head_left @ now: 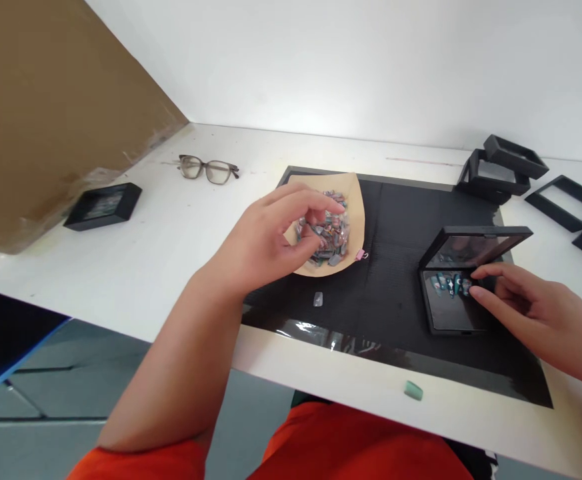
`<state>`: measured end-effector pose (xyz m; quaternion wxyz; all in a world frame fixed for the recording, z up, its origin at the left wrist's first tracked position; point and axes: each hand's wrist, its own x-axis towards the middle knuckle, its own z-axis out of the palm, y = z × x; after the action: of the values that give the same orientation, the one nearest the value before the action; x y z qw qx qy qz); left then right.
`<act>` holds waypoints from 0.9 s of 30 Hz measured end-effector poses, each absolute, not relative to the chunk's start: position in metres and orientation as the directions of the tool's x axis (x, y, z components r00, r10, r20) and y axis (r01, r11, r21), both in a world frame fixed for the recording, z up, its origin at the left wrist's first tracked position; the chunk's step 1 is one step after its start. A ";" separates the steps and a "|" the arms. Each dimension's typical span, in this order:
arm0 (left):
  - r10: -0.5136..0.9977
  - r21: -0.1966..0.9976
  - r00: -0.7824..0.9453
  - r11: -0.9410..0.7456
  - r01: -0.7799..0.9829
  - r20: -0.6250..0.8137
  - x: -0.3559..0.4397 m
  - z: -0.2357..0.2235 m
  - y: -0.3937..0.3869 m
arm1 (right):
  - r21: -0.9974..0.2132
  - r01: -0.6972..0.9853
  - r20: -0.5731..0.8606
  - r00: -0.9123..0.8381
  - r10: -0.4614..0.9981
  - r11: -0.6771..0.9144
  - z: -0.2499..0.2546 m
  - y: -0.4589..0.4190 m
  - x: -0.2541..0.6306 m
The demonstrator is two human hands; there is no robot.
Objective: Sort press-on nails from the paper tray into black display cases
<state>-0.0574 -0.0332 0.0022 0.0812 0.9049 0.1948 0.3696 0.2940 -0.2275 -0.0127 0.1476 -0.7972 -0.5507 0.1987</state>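
My left hand (285, 227) hovers over a paper tray (355, 193) that holds a heap of small, shiny press-on nails (338, 233). Its fingers are curved and apart, with nothing visible between thumb and forefinger. On the right stands a black hinged display case (435, 317), its lid tilted up. A short row of dark green patterned nails (448, 284) lies inside. My right hand (525, 300) reaches in from the right, thumb and forefinger pinching the nail at the row's right end (466, 287). Its other fingers are folded under.
A black mat (385, 267) lies under tray and case. One clear nail (318, 299) rests on it; a green nail (413, 390) is at the table's front edge. Black frames (501, 173) are stacked back right. Glasses (208, 169) and another black case (103, 205) lie left.
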 end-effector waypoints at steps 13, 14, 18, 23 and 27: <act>0.354 0.223 0.652 -0.934 0.279 0.671 -0.057 0.003 -0.033 | -0.433 0.819 -0.186 0.328 0.926 -0.377 -0.011 -0.227 0.292; 0.361 0.231 0.650 -0.932 0.280 0.668 -0.057 0.003 -0.033 | -0.436 0.819 -0.188 0.322 0.928 -0.373 -0.011 -0.227 0.293; 0.376 0.250 0.623 -0.926 0.284 0.686 -0.056 0.003 -0.034 | -0.448 0.828 -0.164 0.296 0.941 -0.338 -0.011 -0.229 0.294; 0.421 0.260 0.586 -0.903 0.343 0.692 -0.056 0.001 -0.034 | -0.454 0.832 -0.145 0.284 0.948 -0.319 -0.012 -0.230 0.294; 0.400 0.284 0.581 -0.916 0.284 0.709 -0.054 -0.001 -0.036 | -0.456 0.822 -0.161 0.299 0.940 -0.340 -0.011 -0.229 0.293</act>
<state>-0.0536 -0.0357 -0.0011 0.0700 0.8864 0.1930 0.4150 0.2929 -0.2285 -0.0108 0.1453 -0.7928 -0.5559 0.2034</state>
